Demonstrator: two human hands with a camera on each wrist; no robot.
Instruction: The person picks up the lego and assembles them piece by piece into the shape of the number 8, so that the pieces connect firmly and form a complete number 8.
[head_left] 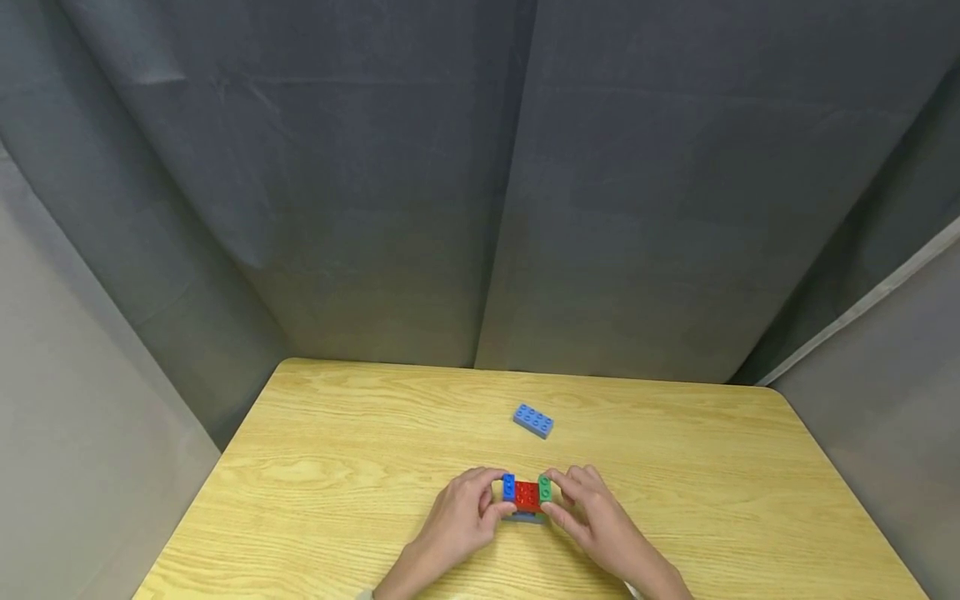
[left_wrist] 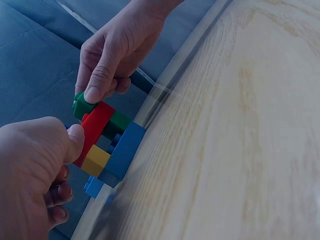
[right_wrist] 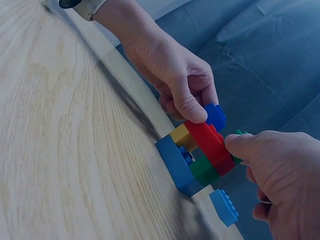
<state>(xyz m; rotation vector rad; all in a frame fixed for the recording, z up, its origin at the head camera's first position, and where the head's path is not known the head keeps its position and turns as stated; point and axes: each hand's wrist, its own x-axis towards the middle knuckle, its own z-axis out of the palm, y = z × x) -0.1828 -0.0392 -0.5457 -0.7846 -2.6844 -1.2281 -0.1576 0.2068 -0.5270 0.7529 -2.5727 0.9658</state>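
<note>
A small stack of toy building bricks stands on the table. Its base is a blue brick, with a yellow brick and a green brick on it, apart from each other. A red brick bridges these two. On the red brick's ends sit a dark blue brick at left and a second green brick at right. My left hand pinches the dark blue brick between thumb and index finger. The upper green brick is pinched by my right hand.
Behind the stack, a separate blue brick with studs up lies on the wooden table. Grey curtains hang beyond the far table edge, and pale panels flank both sides.
</note>
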